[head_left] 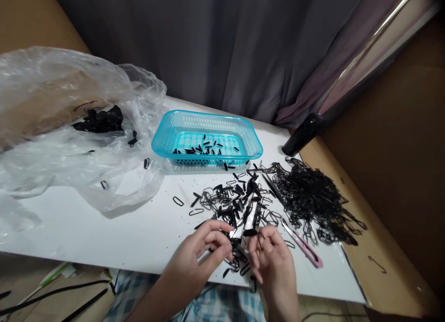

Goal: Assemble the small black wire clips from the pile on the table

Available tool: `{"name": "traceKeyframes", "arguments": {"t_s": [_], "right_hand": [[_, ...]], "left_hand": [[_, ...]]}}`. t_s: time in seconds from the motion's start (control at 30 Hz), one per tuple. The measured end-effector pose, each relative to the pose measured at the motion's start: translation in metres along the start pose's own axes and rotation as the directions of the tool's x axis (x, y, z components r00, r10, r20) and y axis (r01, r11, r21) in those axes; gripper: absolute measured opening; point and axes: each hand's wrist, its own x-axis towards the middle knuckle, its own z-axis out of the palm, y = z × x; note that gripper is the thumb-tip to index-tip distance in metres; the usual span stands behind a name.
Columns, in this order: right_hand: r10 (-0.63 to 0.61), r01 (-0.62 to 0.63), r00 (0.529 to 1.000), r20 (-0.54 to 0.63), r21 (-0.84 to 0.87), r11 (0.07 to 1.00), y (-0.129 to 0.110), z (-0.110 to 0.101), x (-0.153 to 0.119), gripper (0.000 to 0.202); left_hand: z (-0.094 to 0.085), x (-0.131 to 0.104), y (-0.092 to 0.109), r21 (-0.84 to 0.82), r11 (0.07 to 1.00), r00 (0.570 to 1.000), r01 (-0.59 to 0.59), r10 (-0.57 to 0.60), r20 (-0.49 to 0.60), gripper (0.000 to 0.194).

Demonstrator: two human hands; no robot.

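Small black clips (239,255) between both hands' fingertip grip

Black clips (236,201) on white bench (104,224), turquoise mesh basket (243,132) beyond fingers (222,241), pink tool (306,250) right, blue-white checked cloth (222,308) below.

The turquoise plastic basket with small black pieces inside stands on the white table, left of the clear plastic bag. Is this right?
Not quite. In the head view the turquoise plastic basket stands on the white table to the right of the clear plastic bag, not left. The small black pieces are inside.
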Motion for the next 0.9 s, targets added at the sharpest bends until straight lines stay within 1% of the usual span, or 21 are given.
{"name": "traceKeyframes", "arguments": {"t_s": [0.03, 0.07, 0.13, 0.27, 0.33, 0.4, 0.43, 0.47, 0.53, 0.6, 0.63, 0.73, 0.8, 0.9], "right_hand": [[0.037, -0.037, 0.999, -0.007, 0.049, 0.998, 0.0, 0.0, 0.0, 0.024], [0.054, -0.052, 0.998, -0.02, 0.062, 0.997, 0.0, 0.0, 0.0, 0.024], [0.041, -0.041, 0.996, -0.074, -0.002, 0.999, 0.0, 0.001, 0.0, 0.022], [-0.074, 0.035, 0.985, -0.159, -0.236, 0.971, 0.0, 0.009, 0.0, 0.025], [-0.153, 0.094, 0.967, -0.203, -0.271, 0.958, 0.0, 0.012, 0.0, 0.023], [-0.201, 0.14, 0.954, -0.221, -0.263, 0.955, -0.002, 0.013, 0.0, 0.022], [-0.208, 0.15, 0.957, -0.203, -0.269, 0.951, -0.003, 0.013, 0.0, 0.021], [-0.204, 0.152, 0.966, -0.158, -0.291, 0.945, -0.004, 0.012, -0.001, 0.017], [-0.179, 0.155, 0.983, -0.032, -0.367, 0.917, -0.008, 0.011, -0.003, 0.014], [-0.172, 0.188, 0.982, 0.077, -0.427, 0.884, -0.01, 0.009, -0.004, 0.016], [-0.176, 0.206, 0.978, 0.109, -0.442, 0.873, -0.011, 0.009, -0.004, 0.017], [-0.194, 0.231, 0.973, 0.127, -0.465, 0.855, -0.01, 0.008, -0.004, 0.016], [-0.197, 0.229, 0.973, 0.118, -0.475, 0.849, -0.008, 0.008, -0.003, 0.016], [-0.23, 0.231, 0.971, 0.061, -0.481, 0.846, -0.006, 0.011, -0.004, 0.015]], "left_hand": [[0.0, 0.0, 0.001, 0.003, 1.0, 1.0, 0.003, -0.003, 0.001, 0.016], [0.0, 0.001, 0.001, 0.004, 1.0, 1.0, 0.007, -0.007, -0.001, 0.016], [-0.001, 0.001, 0.001, -0.002, 1.0, 1.0, 0.011, -0.011, -0.001, 0.015], [-0.001, 0.001, -0.001, -0.038, 0.999, 1.0, 0.015, -0.016, -0.017, 0.016], [-0.001, 0.0, -0.002, -0.044, 0.999, 0.999, 0.018, -0.02, -0.043, 0.017], [-0.001, 0.001, -0.001, -0.041, 0.999, 0.997, 0.021, -0.024, -0.068, 0.019], [-0.001, 0.001, -0.001, -0.036, 0.999, 0.997, 0.018, -0.021, -0.079, 0.02], [-0.001, 0.001, -0.001, -0.03, 0.999, 0.996, 0.012, -0.015, -0.088, 0.021], [-0.001, 0.001, 0.0, -0.013, 1.0, 0.995, 0.001, -0.003, -0.096, 0.022], [-0.001, 0.002, 0.0, 0.001, 1.0, 0.996, -0.01, 0.01, -0.092, 0.022], [-0.001, 0.001, 0.0, 0.007, 1.0, 0.996, -0.016, 0.016, -0.089, 0.022], [-0.001, 0.001, -0.002, 0.03, 0.999, 0.996, -0.035, 0.037, -0.083, 0.021], [-0.001, 0.001, -0.003, 0.07, 0.997, 0.995, -0.041, 0.046, -0.083, 0.016], [0.0, 0.002, -0.005, 0.158, 0.986, 0.996, -0.05, 0.062, -0.069, 0.009]]}}
